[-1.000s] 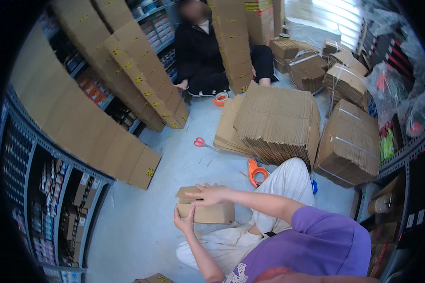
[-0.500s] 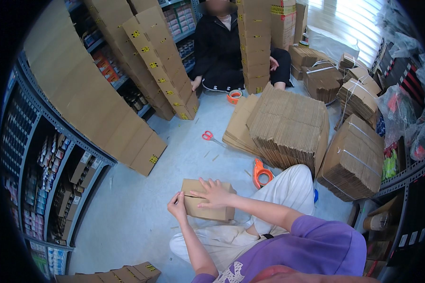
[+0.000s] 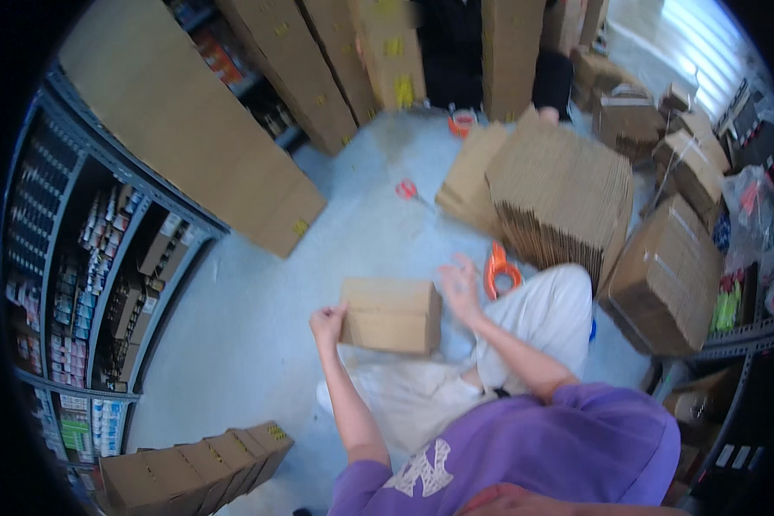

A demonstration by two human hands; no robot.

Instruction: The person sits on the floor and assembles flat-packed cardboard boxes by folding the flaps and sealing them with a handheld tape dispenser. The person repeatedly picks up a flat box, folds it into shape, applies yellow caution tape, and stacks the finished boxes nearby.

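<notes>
A closed cardboard box (image 3: pixel 389 316) lies on the floor in front of my crossed legs, a seam running along its top. My left hand (image 3: pixel 327 325) is closed, its fingertips pinching at the box's left edge. Just off the box's right end, my right hand (image 3: pixel 461 291) is raised and somewhat blurred, its fingers apart and nothing visible in them. Beyond that hand, close to my knee, an orange tape dispenser (image 3: pixel 493 273) rests on the floor.
Flattened cardboard (image 3: pixel 563 185) is piled ahead to the right, with tied bundles (image 3: pixel 662 275) beside it. Red-handled scissors (image 3: pixel 407 189) lie ahead. A long row of boxes (image 3: pixel 206 129) stands left, another (image 3: pixel 198 469) near left. A co-worker (image 3: pixel 456 52) sits among tall box stacks.
My right hand has lifted off the box top and moved right, toward the tape dispenser. My left hand stays at the box's left edge. The view has shifted; a far box stack has moved before the co-worker.
</notes>
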